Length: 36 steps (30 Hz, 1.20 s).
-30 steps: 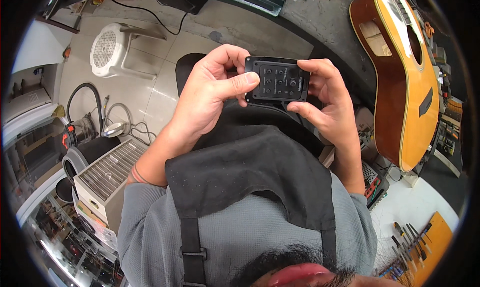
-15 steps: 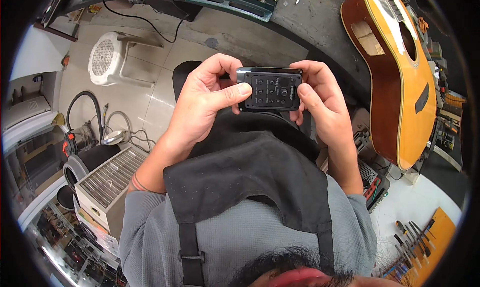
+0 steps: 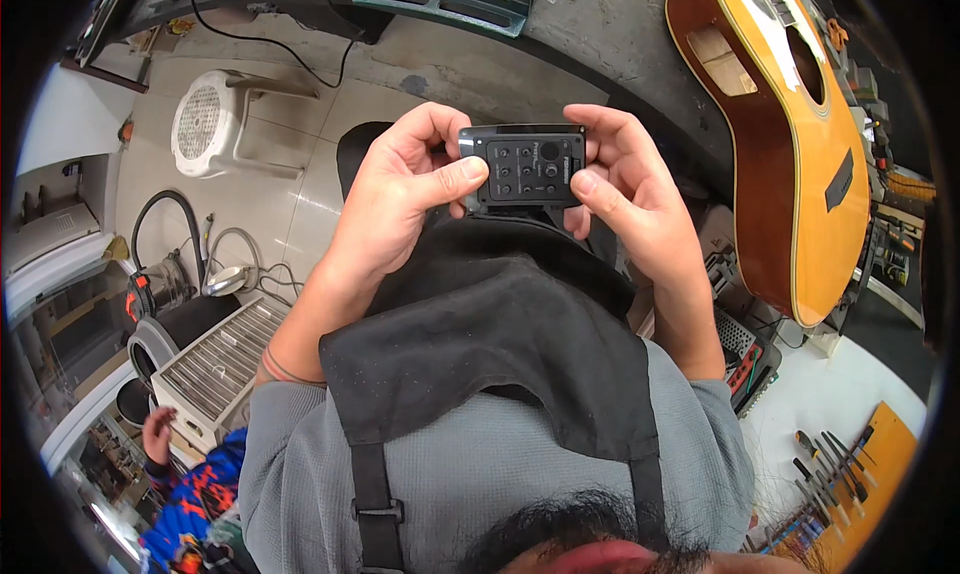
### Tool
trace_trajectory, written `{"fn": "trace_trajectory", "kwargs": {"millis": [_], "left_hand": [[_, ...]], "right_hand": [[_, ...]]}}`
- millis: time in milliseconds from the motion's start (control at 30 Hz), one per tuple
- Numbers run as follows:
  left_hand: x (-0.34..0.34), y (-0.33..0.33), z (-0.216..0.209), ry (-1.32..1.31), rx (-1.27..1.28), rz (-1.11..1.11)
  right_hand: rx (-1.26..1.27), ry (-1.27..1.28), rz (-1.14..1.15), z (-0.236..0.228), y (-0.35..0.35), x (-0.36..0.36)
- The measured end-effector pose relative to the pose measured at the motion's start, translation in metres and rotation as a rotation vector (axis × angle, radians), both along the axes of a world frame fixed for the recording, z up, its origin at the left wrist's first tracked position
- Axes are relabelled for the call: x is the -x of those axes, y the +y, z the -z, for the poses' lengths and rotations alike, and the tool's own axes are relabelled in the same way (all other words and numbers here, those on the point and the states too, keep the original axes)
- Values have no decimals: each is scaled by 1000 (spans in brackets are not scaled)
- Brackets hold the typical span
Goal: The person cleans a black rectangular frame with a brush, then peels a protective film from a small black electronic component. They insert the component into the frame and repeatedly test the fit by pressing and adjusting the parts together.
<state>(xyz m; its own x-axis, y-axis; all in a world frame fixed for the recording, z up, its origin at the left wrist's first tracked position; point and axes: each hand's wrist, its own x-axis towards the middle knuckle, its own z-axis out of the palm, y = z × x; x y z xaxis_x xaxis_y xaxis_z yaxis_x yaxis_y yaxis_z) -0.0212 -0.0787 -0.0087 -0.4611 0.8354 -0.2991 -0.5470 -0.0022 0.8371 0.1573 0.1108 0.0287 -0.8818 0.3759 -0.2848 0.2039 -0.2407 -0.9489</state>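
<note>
Over my lap I hold a black guitar preamp, a small rectangular panel with knobs in rows, its face turned up. My left hand grips its left end, thumb on the front and fingers behind. On the right end, my right hand has its thumb against the lower corner, with the index finger along the top edge. The back of the preamp is hidden. To the right lies an acoustic guitar with a glossy yellow top and a rectangular opening in its brown side.
A dark workbench runs across the far side, bearing a green metal fixture. A white stool stands left, near a slatted box. Another person's hand and blue sleeve show lower left. Tools hang lower right.
The preamp and both hands have shifted slightly left in view. My right index finger has lifted a little off the top corner. Another person has come into view at lower left.
</note>
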Motion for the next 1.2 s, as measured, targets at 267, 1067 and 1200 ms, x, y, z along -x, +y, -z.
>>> {"fn": "trace_trajectory", "kwargs": {"millis": [267, 1067, 1200], "left_hand": [[3, 0, 11, 20, 12, 11], [-11, -3, 10, 176, -57, 159], [-9, 0, -13, 619, 0, 192]], "right_hand": [[23, -100, -81, -4, 1, 1], [-759, 178, -185, 3, 9, 15], [-887, 155, -280, -10, 0, 29]]}}
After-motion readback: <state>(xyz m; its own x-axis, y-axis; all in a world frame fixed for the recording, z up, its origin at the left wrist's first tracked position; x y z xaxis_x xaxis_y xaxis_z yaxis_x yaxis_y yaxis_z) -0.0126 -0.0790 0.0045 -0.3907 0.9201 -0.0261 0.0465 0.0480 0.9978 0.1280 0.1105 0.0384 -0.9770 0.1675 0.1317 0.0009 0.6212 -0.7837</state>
